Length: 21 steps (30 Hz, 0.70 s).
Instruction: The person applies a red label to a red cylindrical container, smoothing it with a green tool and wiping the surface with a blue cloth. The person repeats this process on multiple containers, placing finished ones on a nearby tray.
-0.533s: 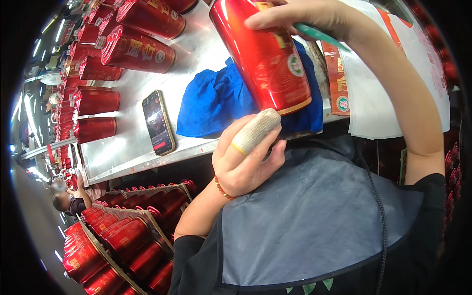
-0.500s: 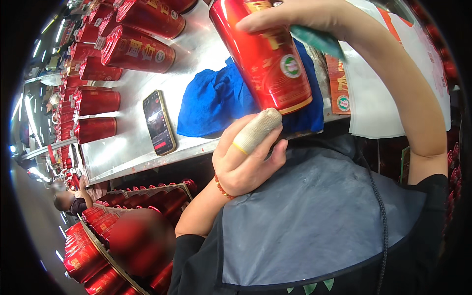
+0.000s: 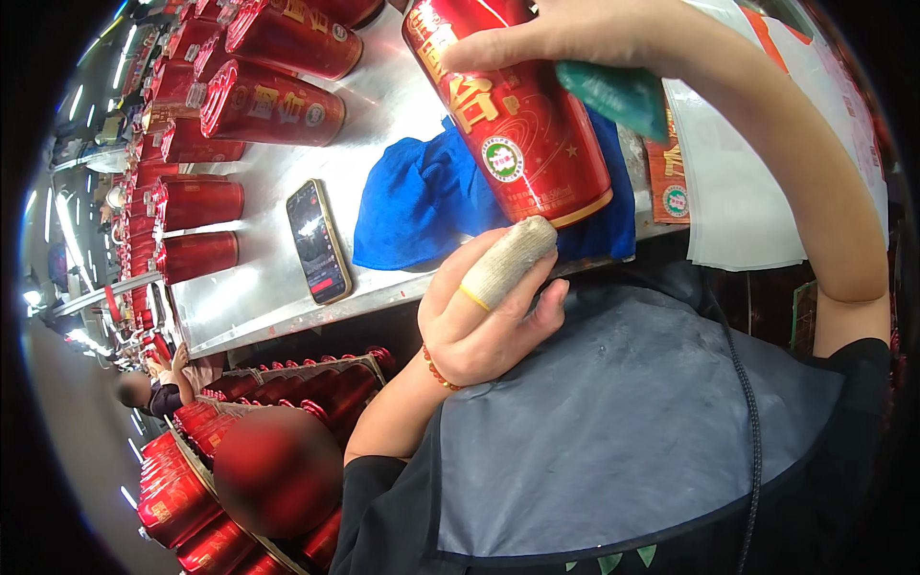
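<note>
**One red canister in two hands, more laid out on the steel bench**

The right hand (image 3: 613, 38) grips one tall red cylindrical canister with gold lettering (image 3: 513, 115) near its top, fingers curled round its side and a green cloth pad (image 3: 618, 91) tucked under the palm. The canister hangs tilted above the bench edge, its gold-rimmed base just over the left hand (image 3: 484, 307). That hand is half closed and holds nothing; its thumb, covered by a beige fabric cot with a yellow band (image 3: 508, 259), points up and its tip meets the canister's bottom rim. A red bead bracelet (image 3: 436, 369) circles the left wrist.

On the bare metal bench (image 3: 259, 297) lie one crumpled blue cloth (image 3: 412, 206), directly behind the held canister, and one black smartphone with a gold frame (image 3: 318, 241) to its left. Four canisters lying on their sides (image 3: 273, 105) can be counted clearly along the far left part; more run on beyond them, too crowded and bent by the lens to count. At the right sit a stack of clear plastic sleeves (image 3: 738, 192) and red printed labels (image 3: 671, 177), number unclear.

Below the bench, open cardboard cartons (image 3: 307, 383) hold rows of upright red canisters, tops showing; the nearest carton is partly blurred.
</note>
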Each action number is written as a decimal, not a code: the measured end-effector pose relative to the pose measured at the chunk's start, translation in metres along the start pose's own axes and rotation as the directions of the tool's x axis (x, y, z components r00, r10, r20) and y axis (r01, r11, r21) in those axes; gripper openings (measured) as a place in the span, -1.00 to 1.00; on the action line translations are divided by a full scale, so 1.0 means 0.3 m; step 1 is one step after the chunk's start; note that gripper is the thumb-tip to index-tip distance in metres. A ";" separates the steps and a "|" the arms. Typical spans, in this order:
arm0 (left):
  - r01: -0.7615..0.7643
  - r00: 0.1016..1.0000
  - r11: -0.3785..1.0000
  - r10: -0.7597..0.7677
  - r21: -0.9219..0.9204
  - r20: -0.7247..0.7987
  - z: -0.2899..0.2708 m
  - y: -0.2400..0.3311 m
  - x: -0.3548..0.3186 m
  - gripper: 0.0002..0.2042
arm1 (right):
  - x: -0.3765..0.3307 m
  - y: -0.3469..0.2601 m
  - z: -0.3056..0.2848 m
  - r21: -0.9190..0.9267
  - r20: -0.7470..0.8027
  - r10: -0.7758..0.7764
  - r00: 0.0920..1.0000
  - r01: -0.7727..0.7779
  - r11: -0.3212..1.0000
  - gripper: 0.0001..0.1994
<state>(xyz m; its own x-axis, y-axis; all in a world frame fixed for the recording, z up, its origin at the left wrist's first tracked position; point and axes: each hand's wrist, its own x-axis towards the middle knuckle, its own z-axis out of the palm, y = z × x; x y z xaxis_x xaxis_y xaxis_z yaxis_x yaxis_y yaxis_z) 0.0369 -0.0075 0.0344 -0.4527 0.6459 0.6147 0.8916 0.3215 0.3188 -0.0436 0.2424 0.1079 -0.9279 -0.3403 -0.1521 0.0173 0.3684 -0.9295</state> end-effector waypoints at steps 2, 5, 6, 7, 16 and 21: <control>-0.015 1.000 1.000 0.015 0.001 -0.001 0.002 -0.002 0.001 -0.71 | 0.018 0.057 -0.030 0.147 0.077 0.008 0.997 -0.019 0.989 -0.12; -0.006 1.000 1.000 0.006 -0.005 -0.003 0.008 -0.001 0.006 -0.72 | 0.114 0.233 -0.064 0.438 0.245 0.169 0.955 -0.264 0.859 -0.08; -0.005 1.000 1.000 0.005 -0.002 -0.001 0.008 0.000 0.005 -0.72 | 0.104 0.230 -0.052 0.488 0.230 0.133 0.964 -0.232 0.842 -0.08; -0.004 1.000 1.000 0.004 -0.001 0.001 0.008 0.001 0.007 -0.73 | 0.088 0.218 -0.038 0.536 0.212 0.098 0.972 -0.199 0.820 -0.08; -0.006 1.000 1.000 0.006 0.020 0.024 0.001 0.016 0.012 -0.70 | 0.139 0.257 -0.124 0.312 0.164 0.126 0.978 -0.173 0.934 -0.34; -0.011 1.000 1.000 0.010 0.011 0.027 0.002 0.007 0.004 -0.68 | 0.143 0.300 -0.065 0.509 0.244 0.222 0.944 -0.319 0.799 -0.51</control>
<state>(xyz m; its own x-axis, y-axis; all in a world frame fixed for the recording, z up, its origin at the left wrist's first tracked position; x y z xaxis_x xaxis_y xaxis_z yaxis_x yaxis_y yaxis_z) 0.0383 -0.0056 0.0355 -0.4430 0.6675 0.5985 0.8965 0.3218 0.3046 -0.0892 0.2779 0.0243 -0.7815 -0.4504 -0.4317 0.4996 -0.0374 -0.8654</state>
